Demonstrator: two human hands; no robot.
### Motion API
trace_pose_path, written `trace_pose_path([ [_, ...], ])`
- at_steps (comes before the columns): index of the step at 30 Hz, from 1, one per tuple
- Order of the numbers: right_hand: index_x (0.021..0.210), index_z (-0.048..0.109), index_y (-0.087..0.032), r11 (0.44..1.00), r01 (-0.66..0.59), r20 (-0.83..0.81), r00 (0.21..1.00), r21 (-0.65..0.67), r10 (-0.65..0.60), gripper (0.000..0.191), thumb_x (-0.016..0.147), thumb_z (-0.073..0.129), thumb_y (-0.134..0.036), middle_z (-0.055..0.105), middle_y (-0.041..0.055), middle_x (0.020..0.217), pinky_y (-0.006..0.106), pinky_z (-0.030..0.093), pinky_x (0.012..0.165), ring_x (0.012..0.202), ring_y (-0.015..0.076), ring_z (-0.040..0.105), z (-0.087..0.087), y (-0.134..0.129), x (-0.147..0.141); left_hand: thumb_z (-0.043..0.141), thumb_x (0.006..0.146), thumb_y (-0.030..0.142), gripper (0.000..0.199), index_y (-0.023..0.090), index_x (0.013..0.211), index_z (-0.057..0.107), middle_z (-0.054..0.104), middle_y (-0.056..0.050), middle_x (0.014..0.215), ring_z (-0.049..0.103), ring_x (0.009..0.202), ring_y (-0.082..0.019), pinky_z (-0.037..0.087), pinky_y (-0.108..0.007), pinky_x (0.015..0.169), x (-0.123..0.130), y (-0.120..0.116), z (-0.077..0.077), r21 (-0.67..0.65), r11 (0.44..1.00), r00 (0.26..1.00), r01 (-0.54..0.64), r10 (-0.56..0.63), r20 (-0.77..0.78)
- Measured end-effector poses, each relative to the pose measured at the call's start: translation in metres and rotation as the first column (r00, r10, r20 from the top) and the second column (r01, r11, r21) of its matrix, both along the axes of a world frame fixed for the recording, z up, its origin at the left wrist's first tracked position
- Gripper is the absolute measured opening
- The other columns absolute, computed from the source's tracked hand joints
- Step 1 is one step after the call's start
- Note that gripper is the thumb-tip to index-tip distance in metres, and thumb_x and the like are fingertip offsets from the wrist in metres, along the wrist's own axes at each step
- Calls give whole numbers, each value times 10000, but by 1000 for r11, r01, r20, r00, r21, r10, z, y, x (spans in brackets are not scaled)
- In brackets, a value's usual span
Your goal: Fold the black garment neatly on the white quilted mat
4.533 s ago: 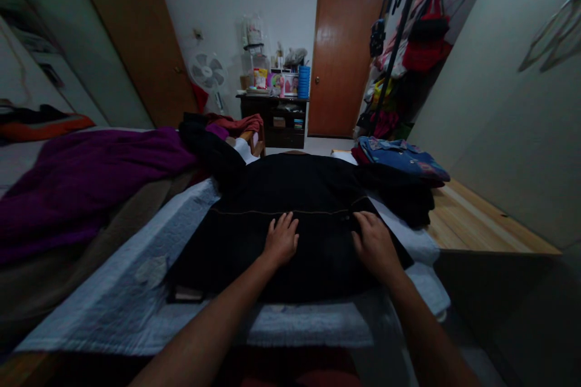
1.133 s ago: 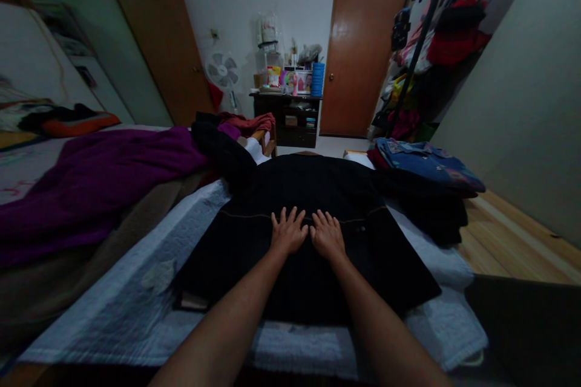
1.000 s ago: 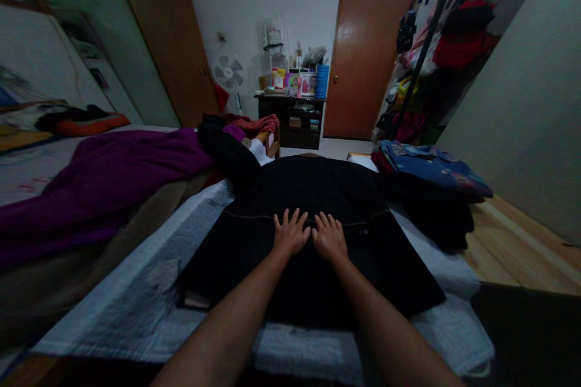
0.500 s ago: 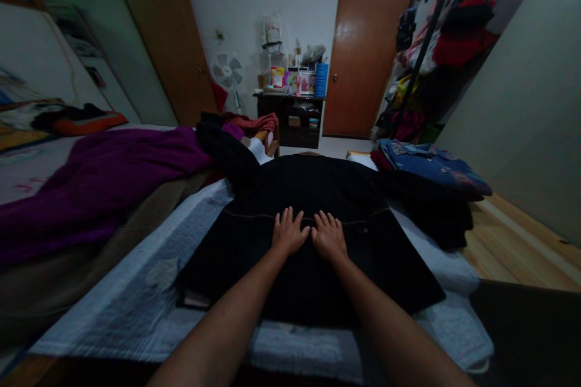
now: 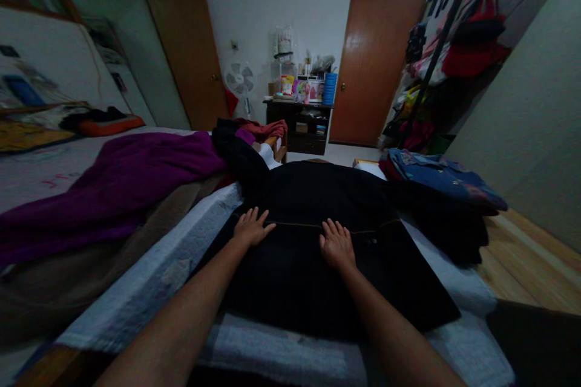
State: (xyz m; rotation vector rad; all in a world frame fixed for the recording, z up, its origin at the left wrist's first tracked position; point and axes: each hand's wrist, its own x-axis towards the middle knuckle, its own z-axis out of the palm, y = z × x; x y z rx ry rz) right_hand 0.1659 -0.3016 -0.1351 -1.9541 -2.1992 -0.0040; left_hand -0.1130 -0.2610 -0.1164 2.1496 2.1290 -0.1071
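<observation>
A black jacket lies spread out over a pale quilted cover, its sleeves reaching out to both sides. A thin brownish seam line runs across it. My left hand rests flat on the jacket's left part at that seam, fingers spread. Right of the middle, my right hand also lies flat on the cloth, fingertips close to the seam. Neither hand grasps the fabric. The lower part of the jacket is partly hidden by my forearms.
Purple cloth and a brown blanket lie on the bed at left. A folded denim garment sits at right on a pile. Beyond stand a dark cabinet, a white fan and a wooden door.
My left hand has slid left across the jacket, away from my right hand, which stays near the middle. The whole view has shifted slightly, with the room appearing lower and further right.
</observation>
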Motion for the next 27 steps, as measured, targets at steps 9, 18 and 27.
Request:
trace_pose_path([
  [9,1408,411,-201,1000,2,16,1000,5,-2,525,918,331,-373,357,44,1492,418,135,1101,1373,255,263,1,0,-1,339,928,420,555,183,1430,366,275,-130,1525,185,1418,-284,144,-493,1125,17,-15,4,248,967,996,-51,67,-56],
  [18,1419,391,-198,999,16,29,999,-39,-15,540,919,309,-382,327,59,1507,418,124,1103,1384,245,244,6,-1,-3,305,920,559,578,287,1427,361,311,-19,1521,186,1416,-276,180,-450,1130,74,-47,-15,230,955,973,187,-213,91],
  [27,1422,377,-110,999,23,22,1000,-31,-22,578,923,290,-389,319,119,1503,406,105,1111,1391,253,234,4,0,-3,291,916,561,583,292,1428,361,312,-30,1520,191,1408,-303,165,-501,1120,75,-51,-16,264,950,979,169,-193,68],
])
